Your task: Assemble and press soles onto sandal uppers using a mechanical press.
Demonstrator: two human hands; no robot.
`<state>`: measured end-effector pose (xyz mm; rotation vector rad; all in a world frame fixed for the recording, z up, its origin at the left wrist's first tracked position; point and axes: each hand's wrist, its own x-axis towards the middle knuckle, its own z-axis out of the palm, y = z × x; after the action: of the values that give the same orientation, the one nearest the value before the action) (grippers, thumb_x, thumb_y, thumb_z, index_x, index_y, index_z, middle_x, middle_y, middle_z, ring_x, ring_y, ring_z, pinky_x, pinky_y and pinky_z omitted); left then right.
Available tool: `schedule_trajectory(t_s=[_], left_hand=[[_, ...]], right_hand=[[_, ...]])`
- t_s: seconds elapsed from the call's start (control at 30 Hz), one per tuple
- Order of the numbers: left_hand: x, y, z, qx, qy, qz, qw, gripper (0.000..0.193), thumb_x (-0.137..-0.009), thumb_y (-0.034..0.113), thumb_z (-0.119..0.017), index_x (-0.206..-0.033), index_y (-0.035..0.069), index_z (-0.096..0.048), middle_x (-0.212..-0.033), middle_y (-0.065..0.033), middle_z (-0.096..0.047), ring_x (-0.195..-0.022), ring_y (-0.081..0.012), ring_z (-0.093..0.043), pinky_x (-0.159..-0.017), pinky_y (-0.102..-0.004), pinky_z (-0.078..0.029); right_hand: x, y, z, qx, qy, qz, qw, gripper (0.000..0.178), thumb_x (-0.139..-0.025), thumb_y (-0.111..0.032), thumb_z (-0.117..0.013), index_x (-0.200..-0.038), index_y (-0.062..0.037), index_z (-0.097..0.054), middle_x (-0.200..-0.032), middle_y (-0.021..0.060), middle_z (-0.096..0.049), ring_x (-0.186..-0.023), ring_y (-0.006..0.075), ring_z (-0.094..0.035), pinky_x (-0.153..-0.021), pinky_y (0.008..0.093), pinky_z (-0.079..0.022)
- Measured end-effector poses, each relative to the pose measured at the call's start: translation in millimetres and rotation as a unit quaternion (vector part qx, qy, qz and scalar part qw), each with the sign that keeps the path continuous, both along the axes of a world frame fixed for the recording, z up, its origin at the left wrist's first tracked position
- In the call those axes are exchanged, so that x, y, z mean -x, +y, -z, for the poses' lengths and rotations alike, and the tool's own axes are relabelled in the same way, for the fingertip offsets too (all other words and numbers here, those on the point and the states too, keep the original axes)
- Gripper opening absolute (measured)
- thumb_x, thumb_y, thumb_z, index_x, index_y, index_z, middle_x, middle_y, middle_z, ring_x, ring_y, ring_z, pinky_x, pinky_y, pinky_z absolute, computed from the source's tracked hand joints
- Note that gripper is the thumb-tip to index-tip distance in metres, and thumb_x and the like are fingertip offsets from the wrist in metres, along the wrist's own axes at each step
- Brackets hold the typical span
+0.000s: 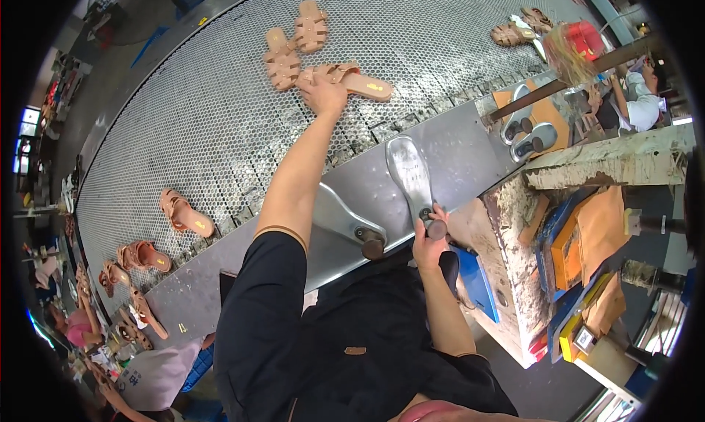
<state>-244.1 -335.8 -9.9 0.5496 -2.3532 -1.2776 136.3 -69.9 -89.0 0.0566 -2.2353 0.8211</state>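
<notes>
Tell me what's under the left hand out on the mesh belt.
The left hand presses down on a tan woven sandal that lies on the perforated belt. The sandal's toe end and footbed stick out to the right; the part beneath the palm is covered.

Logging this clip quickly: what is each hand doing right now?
Left hand: closed on a tan woven-strap sandal.
Right hand: grip closed on a grey metal shoe last.
</notes>
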Motion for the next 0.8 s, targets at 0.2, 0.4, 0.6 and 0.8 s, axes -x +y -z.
schedule_trajectory(t_s=[0.2,0.4,0.6,0.8], left_hand=[[-19,-16,11,-0.048,0.166,0.011,0.985,0.054,-0.107,0.021,-0.046,-0.155,-0.001,-0.055,-0.170,-0.0358,-0.022,-0.158,-0.0503,-0.029,-0.132,-0.0506,-0.022],[-79,-7,-36,-0.515,0.413,0.116,0.742,0.069,-0.106,0.018,-0.052,-0.170,0.004,-0.029,-0.162,-0.0248,-0.044,-0.146,-0.0375,-0.050,-0.122,-0.0434,-0.041],[-162,19,-89,-0.666,0.359,0.277,0.593,0.065,-0.110,0.023,-0.054,-0.166,0.005,-0.027,-0.143,-0.0198,-0.059,-0.121,-0.0308,-0.068,-0.099,-0.0458,-0.062],[-229,71,-140,-0.711,0.311,0.452,0.440,0.067,-0.113,0.051,-0.047,-0.161,0.006,-0.039,-0.155,-0.0198,-0.055,-0.134,-0.0358,-0.063,-0.110,-0.0546,-0.055]], right_hand=[[-6,3,-22,0.060,-0.009,0.012,0.998,0.028,-0.096,-0.011,-0.077,-0.116,0.0016,-0.063,-0.135,0.0186,-0.068,-0.128,0.0381,-0.066,-0.122,0.0507,-0.042],[-40,-16,-105,0.107,-0.007,-0.019,0.994,0.025,-0.096,-0.007,-0.075,-0.116,0.0029,-0.064,-0.130,0.0215,-0.071,-0.117,0.0311,-0.070,-0.104,0.0425,-0.054],[-56,-53,-151,0.082,0.078,-0.070,0.991,0.026,-0.093,-0.001,-0.075,-0.115,0.0032,-0.061,-0.130,0.0243,-0.070,-0.124,0.0370,-0.069,-0.108,0.0474,-0.053],[-43,-65,-165,0.137,0.147,-0.069,0.977,0.025,-0.093,-0.001,-0.075,-0.113,0.0030,-0.060,-0.127,0.0244,-0.070,-0.124,0.0386,-0.069,-0.113,0.0520,-0.050]])
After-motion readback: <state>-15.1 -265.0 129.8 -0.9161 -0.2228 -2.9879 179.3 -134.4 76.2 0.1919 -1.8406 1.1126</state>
